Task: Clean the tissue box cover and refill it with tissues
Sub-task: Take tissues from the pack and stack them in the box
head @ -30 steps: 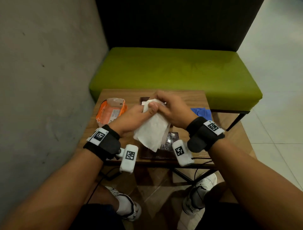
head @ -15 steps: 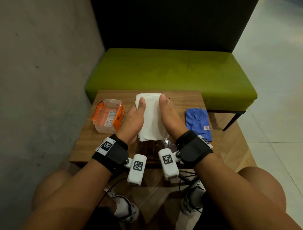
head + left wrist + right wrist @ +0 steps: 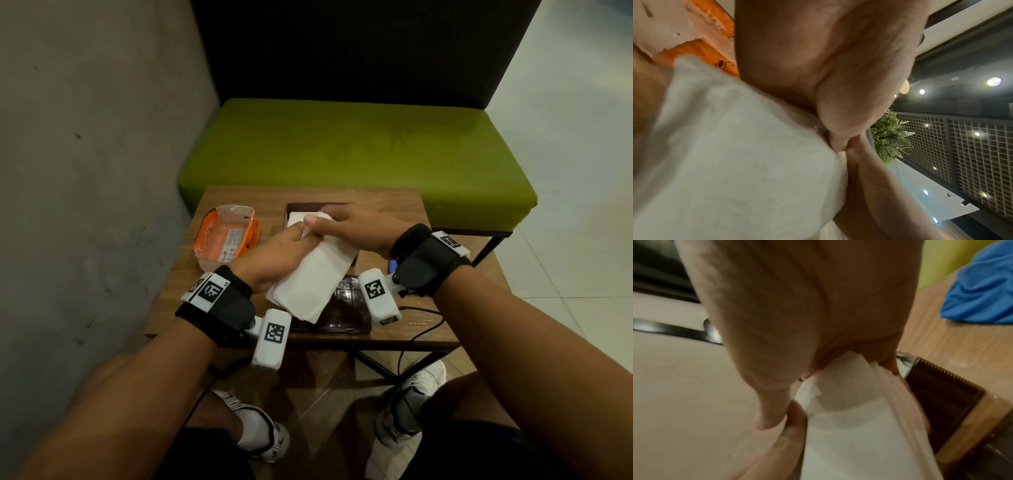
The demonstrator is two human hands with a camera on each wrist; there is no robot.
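Observation:
A stack of white tissues [image 3: 310, 279] hangs slanted over the dark brown tissue box cover [image 3: 349, 310] on the wooden table. My left hand [image 3: 294, 236] grips the stack's left side from below, and its palm [image 3: 818, 65] lies against the tissues [image 3: 735, 146]. My right hand [image 3: 337, 222] pinches the far end from above, thumb on top. In the right wrist view the fingers curl over the folded tissues [image 3: 849, 418] beside the box's ribbed dark wall [image 3: 941, 386]. The far rim of the box [image 3: 308, 205] shows something white inside.
An opened orange tissue wrapper [image 3: 226, 236] lies left of the box. A blue cloth [image 3: 982, 296] sits on the table [image 3: 394, 205] at the right, mostly hidden behind my right wrist in the head view. A green bench [image 3: 342, 147] stands beyond, a concrete wall at left.
Half a second ago both hands lay flat along the stack resting on the box. Now they grip it, and it is raised and slanted toward me.

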